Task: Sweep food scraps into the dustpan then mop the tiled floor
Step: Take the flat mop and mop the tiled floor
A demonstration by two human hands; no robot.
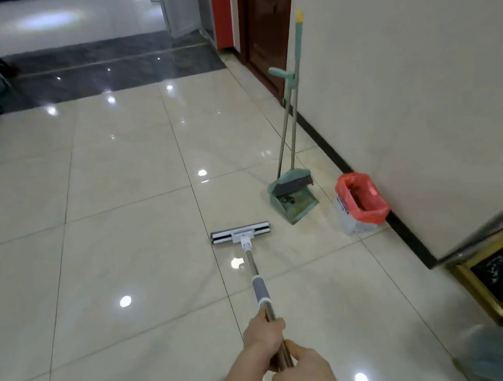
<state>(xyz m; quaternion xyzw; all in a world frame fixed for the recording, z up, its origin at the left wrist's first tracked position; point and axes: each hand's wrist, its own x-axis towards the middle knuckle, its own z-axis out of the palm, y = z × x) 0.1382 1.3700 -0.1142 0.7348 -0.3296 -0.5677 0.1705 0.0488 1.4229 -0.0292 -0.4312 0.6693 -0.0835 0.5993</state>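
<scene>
A: We were at the mopping step, I think; our left hand (264, 330) and right hand (303, 378) each had a grip clamped on the mop handle (266, 304), left ahead of right; the mop head (240, 233) lay flat on the tiled floor (119, 245).

B: Yes; the next move called for a steady push forward, steering left of the dustpan (294, 203).

A: The dustpan stood with the broom (291, 110) by the wall (421, 62); some dark bits lay inside; the red-lined bin (360, 202) was just beside; its contents we could not tell.
</scene>
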